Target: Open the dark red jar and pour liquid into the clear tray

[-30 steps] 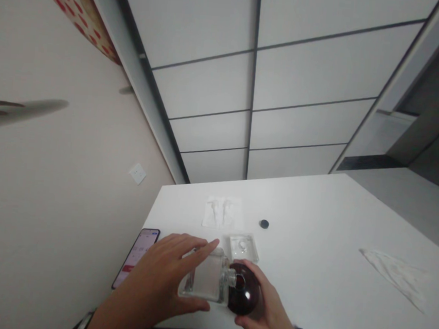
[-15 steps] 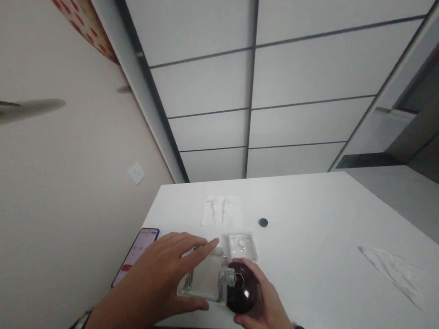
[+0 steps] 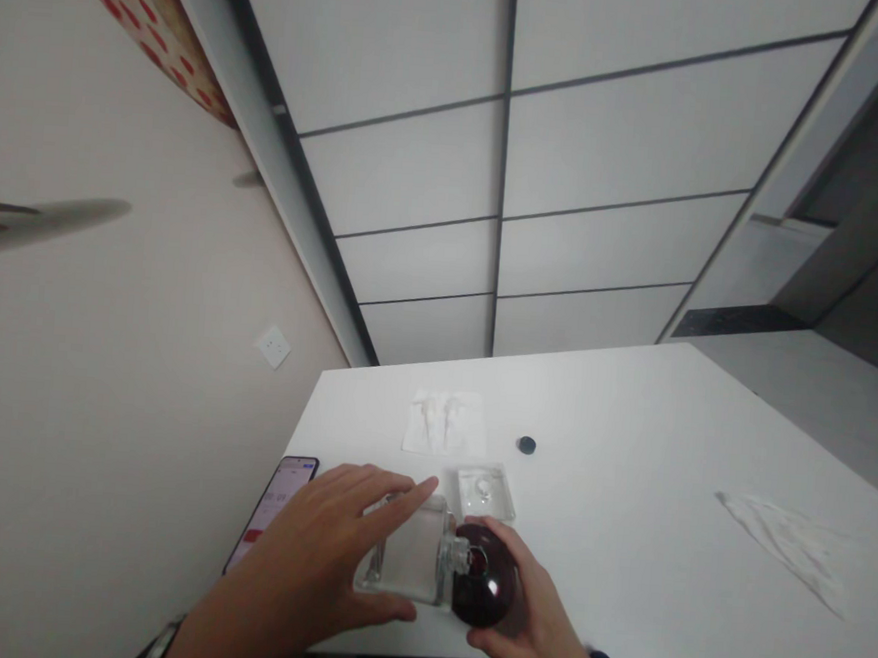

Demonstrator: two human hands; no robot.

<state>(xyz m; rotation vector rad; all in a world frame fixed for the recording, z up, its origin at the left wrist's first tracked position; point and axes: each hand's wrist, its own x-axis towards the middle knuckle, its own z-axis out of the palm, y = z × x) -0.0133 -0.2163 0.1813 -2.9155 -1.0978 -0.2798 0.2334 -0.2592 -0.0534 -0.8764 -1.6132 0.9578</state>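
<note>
My left hand (image 3: 326, 542) is closed around a clear, square-sided glass bottle (image 3: 414, 563), which is tipped on its side with its threaded neck to the right. That neck meets the mouth of a dark red, round, glossy bottle (image 3: 485, 588). Fingers and thumb of my right hand (image 3: 543, 617) wrap the round bottle's right side. I cannot tell whether liquid is passing between them. Just beyond the two necks, another clear square glass bottle (image 3: 489, 493) stands on the table.
The white table (image 3: 607, 501) holds a small black cap (image 3: 526, 444) and a white sheet (image 3: 469, 436) bearing two pale pump-like pieces (image 3: 450, 420). A phone (image 3: 281, 493) lies by the left edge. Toward the right is a crumpled white cloth (image 3: 784, 549).
</note>
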